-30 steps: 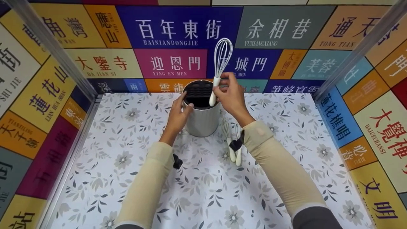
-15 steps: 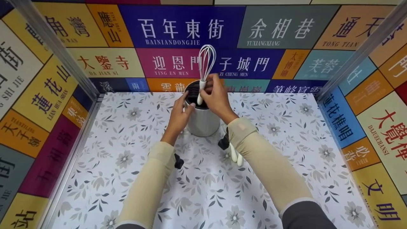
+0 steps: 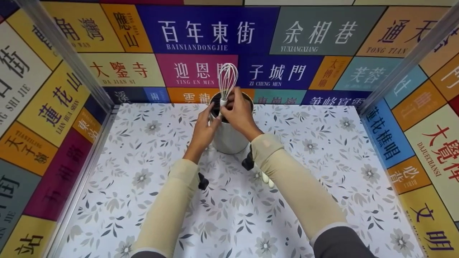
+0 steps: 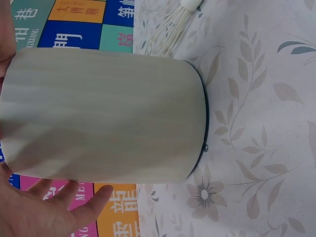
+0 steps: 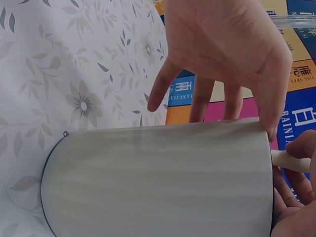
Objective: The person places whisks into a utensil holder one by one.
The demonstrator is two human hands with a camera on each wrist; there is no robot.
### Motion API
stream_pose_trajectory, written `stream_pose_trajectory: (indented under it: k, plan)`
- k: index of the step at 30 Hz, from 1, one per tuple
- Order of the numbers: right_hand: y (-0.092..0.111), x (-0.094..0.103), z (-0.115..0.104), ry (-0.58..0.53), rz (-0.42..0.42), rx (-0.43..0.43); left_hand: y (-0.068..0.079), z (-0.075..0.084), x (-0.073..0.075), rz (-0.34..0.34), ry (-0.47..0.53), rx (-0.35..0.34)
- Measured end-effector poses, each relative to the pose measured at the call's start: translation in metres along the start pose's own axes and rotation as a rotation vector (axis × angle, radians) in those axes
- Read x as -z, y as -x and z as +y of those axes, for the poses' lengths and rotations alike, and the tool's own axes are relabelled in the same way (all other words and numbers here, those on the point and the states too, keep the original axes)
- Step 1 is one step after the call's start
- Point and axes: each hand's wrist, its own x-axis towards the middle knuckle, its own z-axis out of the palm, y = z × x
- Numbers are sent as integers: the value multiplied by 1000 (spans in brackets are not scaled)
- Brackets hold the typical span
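The whisk has shifted left and lower, its handle end now inside the canister's mouth, pinched by the right grip. The left grip (fingers fairly straight) touches the rim. Two pale handles lie right of the canister on the floral tabletop; lettered panels rise behind it.

Both arms reach fwd, converging ctr, pale sleeves down to wrists, dark cloth at bottom of frame. L arm slants up & slightly R; R arm angles up & L more sharply, w/ R wrist a bit farther fwd than L wrist. L grip: bare, fingers spread, mostly straight, gaps btwn. R grip: bare, thumb & fingers bent in pinch, v. close to L thumb; contact btwn hands unclear.
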Motion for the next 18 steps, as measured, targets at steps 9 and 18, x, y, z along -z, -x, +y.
stream_pose_trajectory:
  k: [9,18]
  plan:
    - [1,-4,-1,-2,-11,1,1,1,1,-3,-35,-6]
    - [3,-4,-2,-26,-21,-5,0,0,1,6,-43,-8]
